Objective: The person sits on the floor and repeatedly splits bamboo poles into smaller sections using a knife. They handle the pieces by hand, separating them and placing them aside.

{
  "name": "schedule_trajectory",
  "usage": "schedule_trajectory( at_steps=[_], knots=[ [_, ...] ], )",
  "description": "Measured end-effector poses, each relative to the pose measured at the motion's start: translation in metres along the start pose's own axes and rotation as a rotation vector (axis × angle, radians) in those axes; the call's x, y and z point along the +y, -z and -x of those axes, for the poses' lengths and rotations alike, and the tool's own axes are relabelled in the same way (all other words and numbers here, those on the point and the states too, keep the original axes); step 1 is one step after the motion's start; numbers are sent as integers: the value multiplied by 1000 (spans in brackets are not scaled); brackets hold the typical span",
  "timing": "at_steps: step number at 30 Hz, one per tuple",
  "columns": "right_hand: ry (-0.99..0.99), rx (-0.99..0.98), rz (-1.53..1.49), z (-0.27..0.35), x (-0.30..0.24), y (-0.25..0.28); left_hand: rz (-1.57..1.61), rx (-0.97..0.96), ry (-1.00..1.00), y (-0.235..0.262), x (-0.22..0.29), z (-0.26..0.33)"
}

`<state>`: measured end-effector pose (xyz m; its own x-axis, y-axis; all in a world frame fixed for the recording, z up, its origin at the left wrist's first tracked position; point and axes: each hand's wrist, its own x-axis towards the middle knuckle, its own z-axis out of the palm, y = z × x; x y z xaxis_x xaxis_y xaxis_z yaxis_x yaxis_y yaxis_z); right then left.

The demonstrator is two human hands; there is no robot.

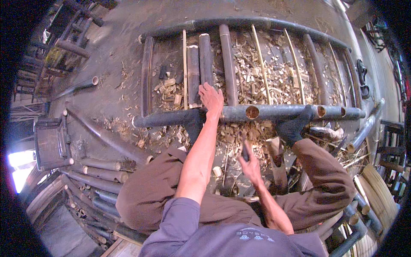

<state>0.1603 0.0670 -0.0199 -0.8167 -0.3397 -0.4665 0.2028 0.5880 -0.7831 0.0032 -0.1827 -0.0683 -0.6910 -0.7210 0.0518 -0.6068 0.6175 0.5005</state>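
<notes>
Bamboo frame [274,112], a ladder-like piece of two long dark poles joined by crosswise rungs, is spread across the upper middle of the frame on a dirt floor [124,38] littered with wood chips [246,73]. Its near pole is pinned under both feet [291,128], seen at centre and centre right. Loose bamboo poles [98,165] are stacked at the lower left, and one more is laid on the ground at the upper left. A short thick bamboo piece [193,73] is set among the rungs at upper centre; its near end is touched by the left hand [210,97], which is laid flat with fingers spread, gripping nothing. The right hand [250,165], lower centre, is closed around a small dark tool [245,150], whose kind cannot be told
</notes>
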Motion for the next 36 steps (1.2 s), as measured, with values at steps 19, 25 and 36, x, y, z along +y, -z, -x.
schedule_trajectory(
  at_steps=[19,25,36],
  knots=[
    [379,444,81,87,-133,306,1705,-820,403,-18,31,-40],
    [92,660,-167,22,50,467,1520,-565,115,73,120,32],
    [-323,358,431,-97,144,327,1528,-116,208,136,109,-41]
  ],
)
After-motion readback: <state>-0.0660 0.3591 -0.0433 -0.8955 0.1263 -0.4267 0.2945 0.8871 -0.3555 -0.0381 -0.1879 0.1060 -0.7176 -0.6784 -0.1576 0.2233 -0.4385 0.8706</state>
